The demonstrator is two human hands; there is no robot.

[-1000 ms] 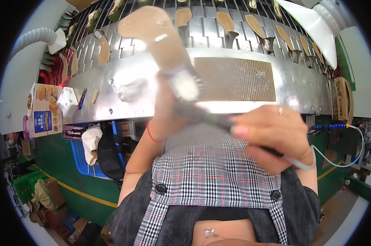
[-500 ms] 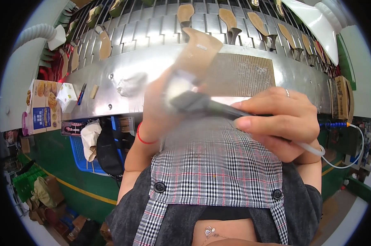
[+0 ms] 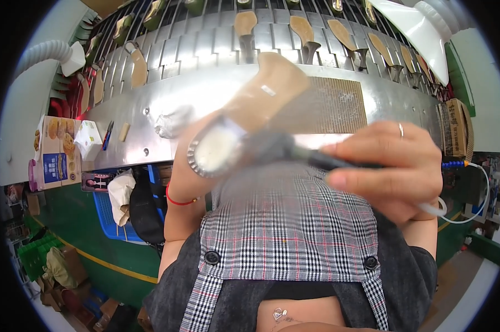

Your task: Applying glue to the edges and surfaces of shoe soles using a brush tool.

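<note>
A tan-soled shoe point(image 3: 261, 94) with a small white label hangs over the table's front edge, held in my left hand point(image 3: 190, 138). Its near end has a white oval point(image 3: 217, 148) with a silvery, beaded-looking rim. The shoe partly covers my left fingers, which are closed on it. From the right, my right hand point(image 3: 396, 166) pinches a black-handled tool point(image 3: 330, 160) between thumb and fingers. The tool's dark head is smeared by motion beside the white oval; its exact kind and whether it touches the shoe cannot be made out. A pale hose point(image 3: 433, 209) shows by my right wrist.
A metal slatted conveyor point(image 3: 272, 45) carries several tan-soled shoes behind the metal table point(image 3: 128, 105). On the table lie a ribbed brown mat point(image 3: 338, 105), crumpled clear plastic point(image 3: 173, 122) and pens point(image 3: 107, 134). White duct hoods point(image 3: 73, 58) flank it; a blue basket point(image 3: 107, 213) stands lower left.
The shoe has swung so its tan end is lower and its white oval end faces up more, shifted left. My right hand has moved slightly right with the tool.
</note>
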